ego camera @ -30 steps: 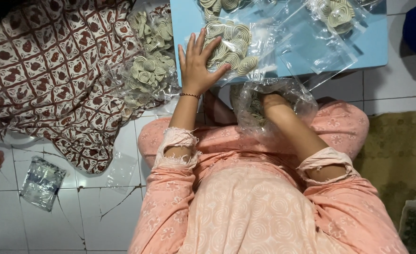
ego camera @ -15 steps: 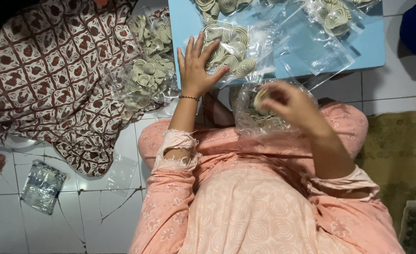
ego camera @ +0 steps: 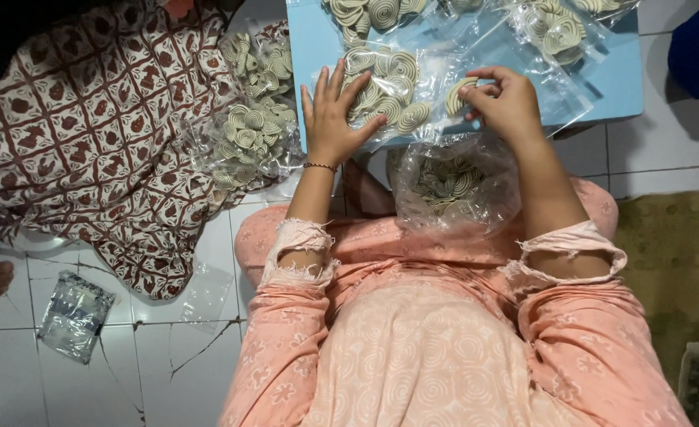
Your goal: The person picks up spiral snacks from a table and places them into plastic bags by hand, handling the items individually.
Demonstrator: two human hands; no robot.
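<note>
Left hand (ego camera: pixel 335 119) flat, fingers spread, pressing a clear bag of spiral pieces (ego camera: pixel 385 91) on the blue tabletop (ego camera: pixel 610 75). Right hand (ego camera: pixel 507 99) pinches 1 spiral piece (ego camera: pixel 458 95) just above it. Bigger bag (ego camera: pixel 452 186) sits in the lap.

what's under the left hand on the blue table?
The left hand lies flat on a clear plastic bag of pale spiral pieces on the blue table. The pieces beneath the palm are covered.

A pale spiral cracker (ego camera: pixel 458 95) sits pinched over the blue table; a clear bag of crackers (ego camera: pixel 385 99) lies flat beside it.
</note>
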